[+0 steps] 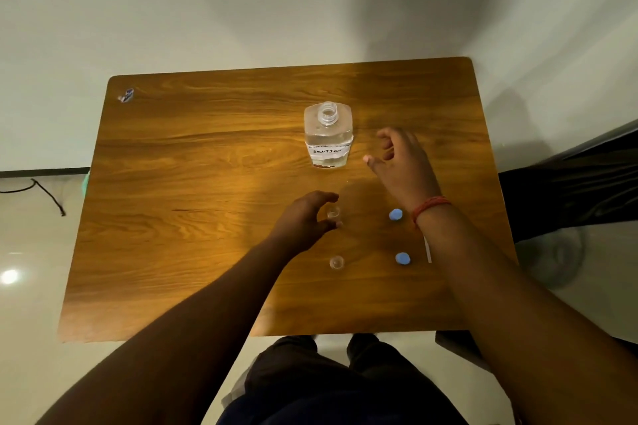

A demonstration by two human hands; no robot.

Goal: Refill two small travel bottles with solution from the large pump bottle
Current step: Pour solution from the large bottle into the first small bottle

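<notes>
A large clear bottle labelled "solution" stands uncapped and upright at the table's middle. My right hand hovers just right of it, fingers loosely curled, holding nothing. My left hand curls round a small clear travel bottle, thumb and fingers on either side of it. A second small clear bottle stands open nearer me. Two blue caps, one beside my right wrist and one closer to me, lie on the wood.
The wooden table has a small wrapper-like item at its far left corner. A thin white stick lies by my right forearm. A dark chair stands at the right, a cable on the floor left.
</notes>
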